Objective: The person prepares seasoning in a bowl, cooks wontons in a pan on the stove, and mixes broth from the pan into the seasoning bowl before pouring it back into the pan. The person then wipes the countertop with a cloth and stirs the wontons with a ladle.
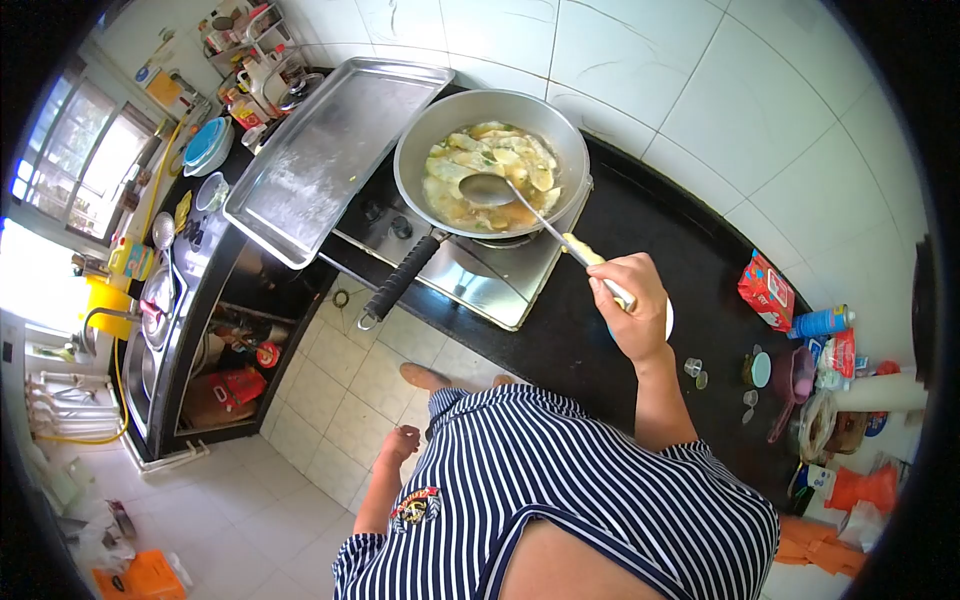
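Note:
My right hand (630, 300) is closed around the handle of a long metal ladle (487, 190). The ladle's bowl rests in the liquid of a grey wok (410, 165), among pale, flat food pieces (475, 155) with green bits in yellowish broth. This wok sits on a steel gas stove (490, 290), its black-wrapped handle (402, 275) pointing toward me. Low at my side hangs my left hand (402, 443), fingers loosely bent, with nothing visible in it. Part of a white round thing (669, 318) shows behind my right hand.
Left of the wok lies a large metal tray (320, 165) with whitish residue. A red carton (766, 292), a blue can (822, 322) and small clear cups (693, 367) stand on the black counter (600, 350). Bottles (255, 80) crowd the far left corner, and a sink (137, 372) is at left.

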### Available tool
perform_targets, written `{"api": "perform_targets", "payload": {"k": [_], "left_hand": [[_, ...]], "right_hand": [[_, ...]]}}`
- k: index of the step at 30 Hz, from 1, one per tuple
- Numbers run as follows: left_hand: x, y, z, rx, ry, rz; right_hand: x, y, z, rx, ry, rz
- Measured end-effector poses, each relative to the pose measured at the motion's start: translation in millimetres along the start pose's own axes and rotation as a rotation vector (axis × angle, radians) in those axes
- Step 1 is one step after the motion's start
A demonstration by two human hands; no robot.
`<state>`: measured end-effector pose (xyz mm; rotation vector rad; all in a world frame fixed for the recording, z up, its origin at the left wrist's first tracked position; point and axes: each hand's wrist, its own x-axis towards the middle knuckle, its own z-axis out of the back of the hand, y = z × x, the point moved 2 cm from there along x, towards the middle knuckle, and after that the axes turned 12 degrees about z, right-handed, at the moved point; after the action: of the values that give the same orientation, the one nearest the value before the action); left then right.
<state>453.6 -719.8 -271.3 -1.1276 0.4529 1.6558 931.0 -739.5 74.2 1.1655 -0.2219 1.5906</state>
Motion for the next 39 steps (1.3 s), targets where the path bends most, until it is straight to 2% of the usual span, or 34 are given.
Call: {"api": "perform_targets", "payload": {"k": [5,7,10,15,20,25,29,32,34,39], "left_hand": [[-10.6,-9.7,3.4,-0.047,-0.021,0.028],[-3.5,-8.1,1.7,0.02,-0.026,-0.049],[-13.2,-12.4,3.8,0.005,-0.034,0.013],[1.6,1.4,-3.8,-0.073,0.01,0.032],[-1.5,1.1,-0.8,-0.032,-0.011,-0.02],[-13.6,-3.9,4.0,0.001,-0.029,-0.004],[-10.5,3.8,-1.4,-0.031,-0.021,0.004],[-0.1,11.6,-7.8,-0.012,-0.013,-0.002],[4.7,14.1,-8.9,-0.008,0.002,-0.021],[7.2,7.8,-9.1,-0.097,-0.039,-0.014]], "right_hand": [[-1.6,-7.6,-17.5,-0.066,0.033,0.041],[4.3,-3.1,-22.0,-0.098,0.02,0.059],[12.1,2.4,-32.1,-0.051,-0.072,0.06],[16.9,5.2,-60.6,0.067,-0.028,0.076],[17.6,-11.1,-79.9,-0.031,-0.029,0.118],[27.6,-19.6,-64.5,-0.219,-0.127,0.07],[24.5,-15.6,-38.6,-0.187,-0.271,0.076],[21.7,-15.7,-29.0,-0.191,-0.219,0.09],[19.0,-14.4,-24.2,-0.171,-0.159,0.005],[7.2,-9.4,-19.1,-0.173,-0.22,-0.037]]}}
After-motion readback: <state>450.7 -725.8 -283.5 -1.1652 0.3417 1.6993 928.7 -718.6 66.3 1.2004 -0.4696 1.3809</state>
